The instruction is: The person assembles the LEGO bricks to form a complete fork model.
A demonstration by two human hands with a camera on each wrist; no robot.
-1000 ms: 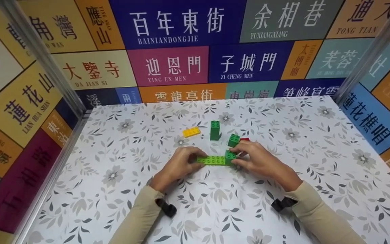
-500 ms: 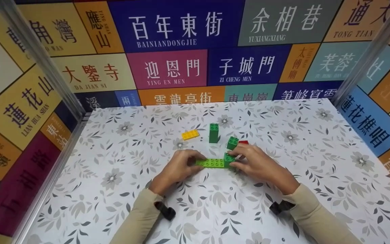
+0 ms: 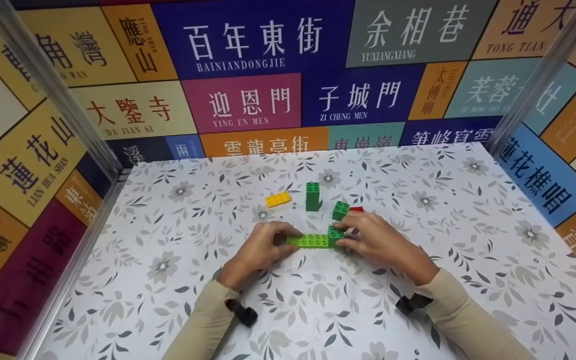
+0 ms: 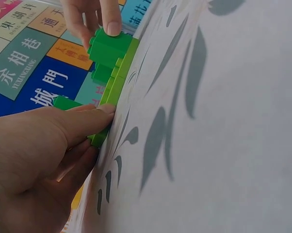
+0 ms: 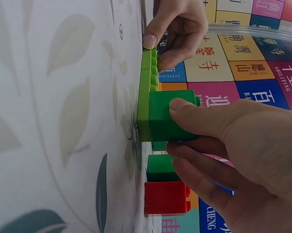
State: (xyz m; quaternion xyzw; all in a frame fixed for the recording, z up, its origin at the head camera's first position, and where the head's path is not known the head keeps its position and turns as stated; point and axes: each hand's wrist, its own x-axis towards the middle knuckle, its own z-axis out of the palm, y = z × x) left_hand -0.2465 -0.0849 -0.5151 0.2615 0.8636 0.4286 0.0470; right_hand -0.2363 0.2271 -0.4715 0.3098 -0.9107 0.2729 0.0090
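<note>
A light green toy building-block strip [image 3: 313, 241] lies flat on the table, and a seam across it shows in the right wrist view. My left hand [image 3: 263, 245] pinches its left end between thumb and fingers. On the right end sits a dark green block [image 5: 165, 116], upright and flush with the strip's edge. My right hand [image 3: 375, 240] grips that block with the thumb on its near side and fingers behind. Just beyond the right fingers stand another dark green block [image 3: 340, 210] and a red block [image 5: 165, 197], which the hand partly hides in the head view.
Behind the strip stands a tall dark green block stack [image 3: 312, 197]. To its left lies a flat yellow block [image 3: 278, 199]. A floral cloth [image 3: 168, 295] covers the table, and sign-printed walls [image 3: 248, 40] rise at the back and both sides.
Both hands keep their holds on the strip and the dark green block. The whole head view shifts slightly; the blocks stay in place relative to one another.
</note>
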